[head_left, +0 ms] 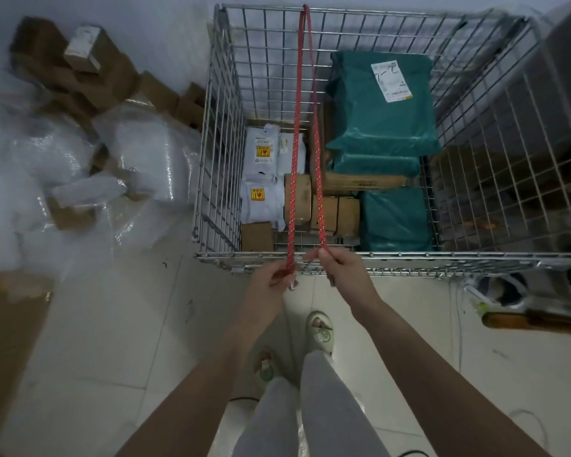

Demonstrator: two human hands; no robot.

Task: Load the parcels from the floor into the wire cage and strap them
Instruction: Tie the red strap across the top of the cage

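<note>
Grey trouser legs (310, 413) and two pale green slippers (320, 331) filled the bottom of the head view, standing on a light tiled floor (112, 341). From there two bare forearms reached forward to the near rim of the wire cage (409, 258).

The left hand (271, 278) was closed around one end of a red patterned strap (297, 127), pinching it just below the near rim. The right hand (337, 268) was closed on the strap's other end, right at the rim. A small metal fitting hung below each fist. Both runs of the strap rose side by side across the open top of the cage and met at the far rim, where the strap looped over the top wire.

Inside the cage the parcels lay well below the strap. Large teal plastic mailers (379, 103) were stacked against the far right corner, the top one bearing a white label (391, 80), and another teal mailer (396, 219) lay toward the near right side. Brown cardboard boxes (337, 212) sat in the middle near the front, and white padded mailers (261, 179) with yellow stickers lay along the left wall.

Outside the cage, to its left, more brown cartons (89, 67) and clear bubble-wrap bags (139, 153) were heaped on the floor. A flat sheet of cardboard (7, 341) lay at the left edge of the view.
</note>
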